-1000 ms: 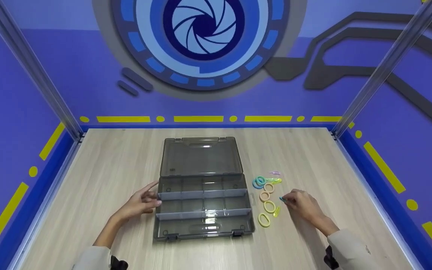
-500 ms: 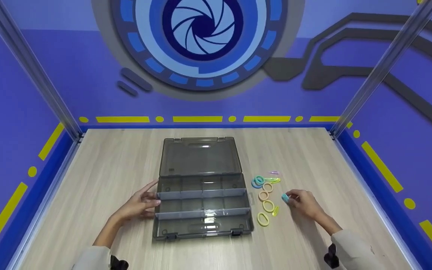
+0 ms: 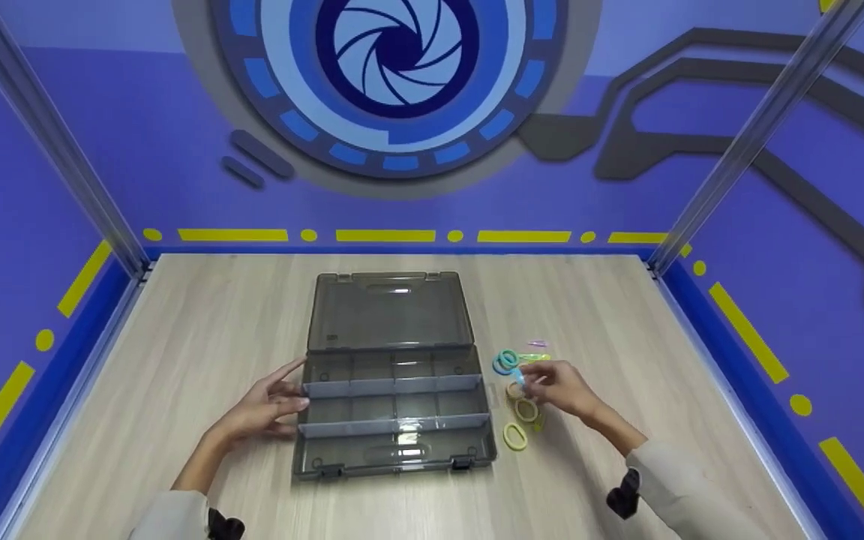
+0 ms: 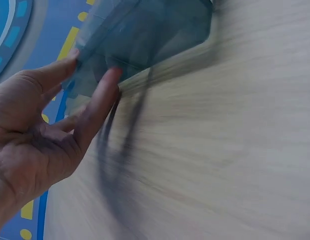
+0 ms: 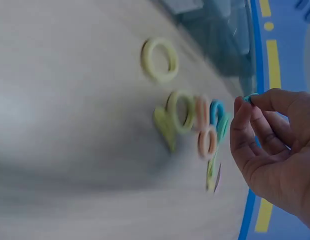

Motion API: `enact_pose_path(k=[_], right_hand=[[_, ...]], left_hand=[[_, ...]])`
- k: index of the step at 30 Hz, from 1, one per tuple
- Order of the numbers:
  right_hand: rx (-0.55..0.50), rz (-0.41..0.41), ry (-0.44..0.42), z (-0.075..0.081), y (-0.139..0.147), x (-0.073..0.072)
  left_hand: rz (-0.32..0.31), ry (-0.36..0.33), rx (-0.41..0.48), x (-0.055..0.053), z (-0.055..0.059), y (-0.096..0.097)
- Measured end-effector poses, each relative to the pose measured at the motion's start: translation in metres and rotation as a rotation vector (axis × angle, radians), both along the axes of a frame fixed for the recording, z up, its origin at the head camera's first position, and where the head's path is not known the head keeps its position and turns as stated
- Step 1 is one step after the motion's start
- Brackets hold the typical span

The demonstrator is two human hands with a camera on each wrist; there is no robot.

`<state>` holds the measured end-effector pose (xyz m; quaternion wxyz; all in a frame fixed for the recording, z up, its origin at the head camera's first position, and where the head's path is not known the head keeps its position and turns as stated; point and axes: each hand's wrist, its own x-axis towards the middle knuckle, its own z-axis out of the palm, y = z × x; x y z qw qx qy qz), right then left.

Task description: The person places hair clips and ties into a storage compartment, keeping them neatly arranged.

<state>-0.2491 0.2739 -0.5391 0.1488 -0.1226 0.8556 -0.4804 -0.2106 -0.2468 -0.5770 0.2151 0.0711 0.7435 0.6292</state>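
A smoky clear plastic organizer box [image 3: 394,426] lies with its lid [image 3: 391,311] folded back; two pale dividers cross its compartments. Along its left side, my left hand [image 3: 261,409] rests its fingertips against the wall, fingers fairly straight, also seen with the left hand [image 4: 50,120] in the left wrist view. My right hand [image 3: 563,388] pinches a small blue hair clip [image 3: 518,377] between thumb and fingertips, above the loose hair ties. In the right wrist view most of this clip [image 5: 249,98] is hidden by the fingers.
Right of the box lie blue and green hair ties [image 3: 505,361], peach ones, and yellow ones [image 3: 514,436], partly under my right hand. Yellow snap clips [image 5: 165,127] and a small purple clip [image 3: 537,343] lie among them. Blue patterned walls enclose the wooden table.
My right hand has carried the blue clip left, from beside the hair ties to above them, nearer the box. The left hand keeps its place on the box. The head view has shifted slightly.
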Motion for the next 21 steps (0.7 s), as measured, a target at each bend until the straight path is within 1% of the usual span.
enact_pose_path(k=[2,4,9,11,17,21], right_hand=[[-0.020,0.019,-0.017,0.003,-0.014,0.000],[-0.044,0.057,-0.029,0.005,-0.028,-0.002],[-0.088,0.162,-0.014,0.007,-0.059,-0.004],[-0.099,0.192,-0.006,0.006,-0.070,-0.004],[-0.157,0.256,-0.014,0.001,-0.100,-0.006],[-0.188,0.318,0.015,-0.003,-0.121,-0.009]], left_hand=[[-0.006,0.001,0.004,0.001,-0.001,0.000],[0.000,-0.005,0.003,0.001,-0.001,0.001],[0.024,-0.036,0.005,0.003,-0.002,0.003],[0.025,-0.043,0.003,0.004,-0.003,0.004],[0.024,-0.049,-0.011,0.003,-0.002,0.004],[0.019,-0.054,-0.020,0.003,-0.001,0.004]])
